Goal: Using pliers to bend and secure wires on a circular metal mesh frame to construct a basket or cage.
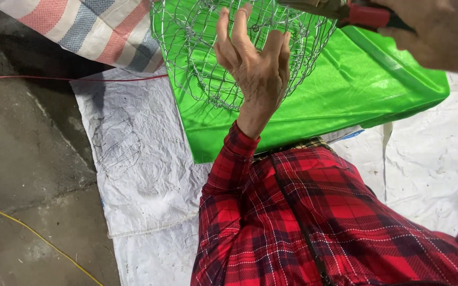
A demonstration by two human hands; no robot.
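Wire mesh [208,58] dominates the upper centre of the frame as I watch from the head camera: a rounded cage of thin, silvery wire, its strands crossing in open, roughly hexagonal cells that let the bright green behind show through. The cage runs off the top edge, so I cannot tell its full shape. My left hand [255,69] rises from a red plaid sleeve [229,175] at centre frame and grips the mesh from the near side, fingers [228,32] spread wide and hooked into the wire, thumb set against the right flank of the cage. My right hand [430,32], in the upper right corner, is closed round a pair of pliers with red handles [369,15], their dull metal head lying against the top of the mesh near the frame's upper edge; whether the pliers' jaws pinch a strand I cannot tell. Beneath the cage a glossy green sheet [356,90] slopes across the upper right. Crumpled white sheeting [144,175] covers the ground at centre and right, a striped red, blue and white tarp [96,26] fills the upper left, and bare grey concrete [22,159] lies along the left side, crossed by a yellow cord [33,233] in the lower left.
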